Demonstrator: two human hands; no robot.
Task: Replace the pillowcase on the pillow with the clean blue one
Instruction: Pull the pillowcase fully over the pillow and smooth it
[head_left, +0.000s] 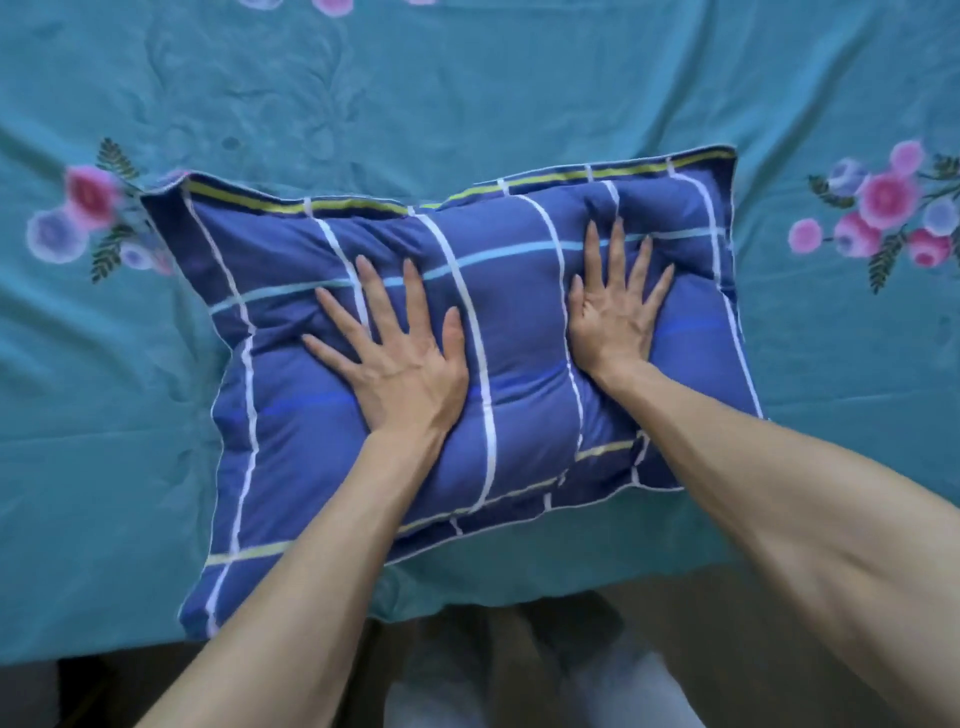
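- A cluster of pink and lilac printed flowers (88, 218) sits on the teal bed sheet (467, 104), well to the left of both hands and just beside the pillow's upper left corner.
- The left hand (400, 358) lies flat on the pillow (291, 374), fingers spread and straight, palm pressing into the fabric and grasping nothing.
- The pillow, inside the blue pillowcase (524, 415) with white, light blue and yellow stripes, lies on the bed under both hands, slightly tilted, its near left corner at the bed's edge.
- The right hand (618, 306) presses down the same way, fingers splayed and released, denting the pillow near its right end.
- Another printed flower cluster (883, 208) lies on the sheet to the right of the right hand, apart from the pillow.
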